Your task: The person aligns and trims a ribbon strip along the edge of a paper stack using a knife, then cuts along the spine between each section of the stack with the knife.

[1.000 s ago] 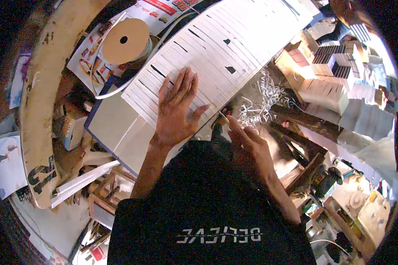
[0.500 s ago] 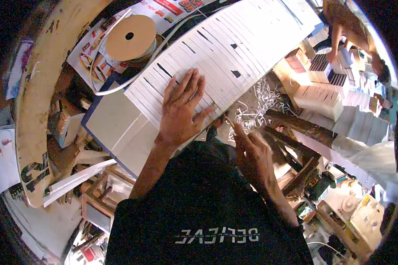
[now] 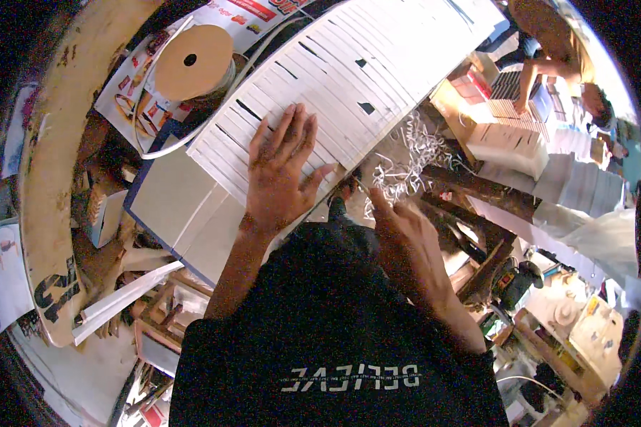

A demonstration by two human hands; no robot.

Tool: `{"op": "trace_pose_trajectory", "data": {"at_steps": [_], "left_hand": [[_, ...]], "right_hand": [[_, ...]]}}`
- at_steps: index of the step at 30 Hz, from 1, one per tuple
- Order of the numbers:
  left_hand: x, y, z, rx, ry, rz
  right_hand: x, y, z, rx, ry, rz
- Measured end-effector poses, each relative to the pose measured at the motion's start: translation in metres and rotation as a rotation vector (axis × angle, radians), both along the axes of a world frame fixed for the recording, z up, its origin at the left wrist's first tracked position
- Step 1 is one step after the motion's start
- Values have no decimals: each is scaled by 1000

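My left hand (image 3: 283, 171) lies flat, fingers spread, on a long white sheet of close-set paper strips (image 3: 320, 92) with dark gaps between some of them. That white sheet rests over a grey board (image 3: 174, 203) with a dark blue edge. Near the sheet's right edge, my right hand (image 3: 406, 231) is closed round a thin pointed tool (image 3: 362, 186), whose tip is close to the edge. Most of the tool is hidden by the fingers, and its kind is unclear. Curled white paper trimmings (image 3: 406, 160) lie below, beyond my right hand.
A spool (image 3: 196, 60) with a tan disc stands at the upper left, beside a pale cord (image 3: 171, 151). Stacked paper blocks (image 3: 509, 146) stand at the right, where another person (image 3: 548, 67) reaches toward them. A long wooden plank (image 3: 46, 213) runs down the left side.
The scene has shifted slightly left and up in view. My right hand, with the tool, stays near the sheet's edge. At the upper right, the other person has come further into view.
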State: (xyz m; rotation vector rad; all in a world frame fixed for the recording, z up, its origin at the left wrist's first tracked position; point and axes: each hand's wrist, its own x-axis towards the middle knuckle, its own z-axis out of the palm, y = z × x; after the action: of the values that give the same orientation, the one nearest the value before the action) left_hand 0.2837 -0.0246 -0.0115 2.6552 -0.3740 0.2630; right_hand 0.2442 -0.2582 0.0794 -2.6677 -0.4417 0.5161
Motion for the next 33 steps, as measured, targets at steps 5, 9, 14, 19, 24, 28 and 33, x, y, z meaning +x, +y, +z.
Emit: {"op": "trace_pose_trajectory", "data": {"at_steps": [5,9,14,19,24,28,33], "left_hand": [[-2,3,1,-22,17,29],[1,-1,3,-86,11,10],[3,1,3,-69,14,30],[-4,9,4,-74,20,-16],[3,18,6,-142,78,-100],[3,20,6,-134,72,-113],[1,20,4,-170,37,-125]], "right_hand": [[17,13,25,-116,156,25],[30,16,12,-173,187,28],[17,-13,-8,-355,331,-1],[2,-19,23,32,125,-178],[-6,-3,-20,166,-155,-29],[-11,10,-32,291,-20,-103],[-9,12,-31,293,10,-126]]}}
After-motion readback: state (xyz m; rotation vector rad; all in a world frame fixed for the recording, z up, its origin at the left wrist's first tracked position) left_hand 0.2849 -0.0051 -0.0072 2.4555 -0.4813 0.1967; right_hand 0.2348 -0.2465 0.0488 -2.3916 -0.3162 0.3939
